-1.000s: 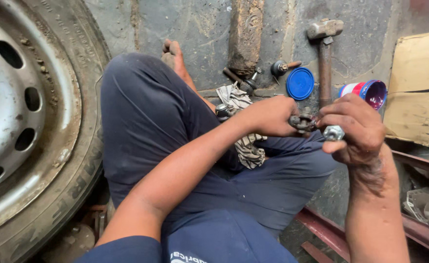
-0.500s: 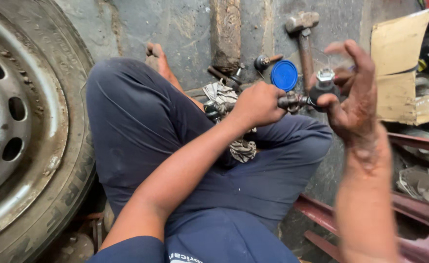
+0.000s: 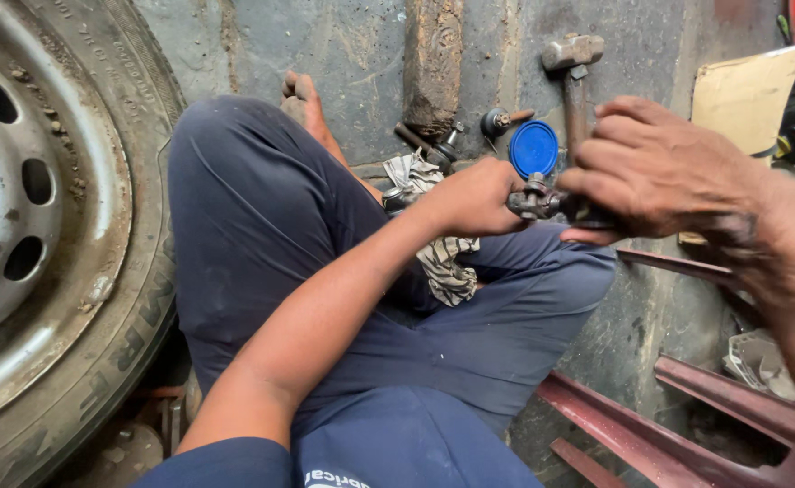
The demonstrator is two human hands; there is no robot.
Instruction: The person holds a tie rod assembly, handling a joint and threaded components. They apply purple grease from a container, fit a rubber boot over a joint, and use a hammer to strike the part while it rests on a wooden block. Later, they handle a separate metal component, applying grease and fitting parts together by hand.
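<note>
Head view: a small dark metal joint part [image 3: 535,201] hangs above the lap, its long axis roughly level, running left to right. The left hand [image 3: 472,199] has its grip clenched on one end; the right hand [image 3: 659,167] curls over the other. A blue lid [image 3: 534,149] lies just behind.

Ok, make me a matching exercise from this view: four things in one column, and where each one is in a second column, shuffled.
Things:
1. wheel
2. blue lid
3. hammer
4. greasy metal part

Places:
A. between the left hand and right hand
B. on the floor just beyond the hands, beside the hammer's handle
C. at the left edge, next to the bent knee
D. head up, at the top of the picture

Pairs: 1-C, 2-B, 3-D, 4-A
</note>
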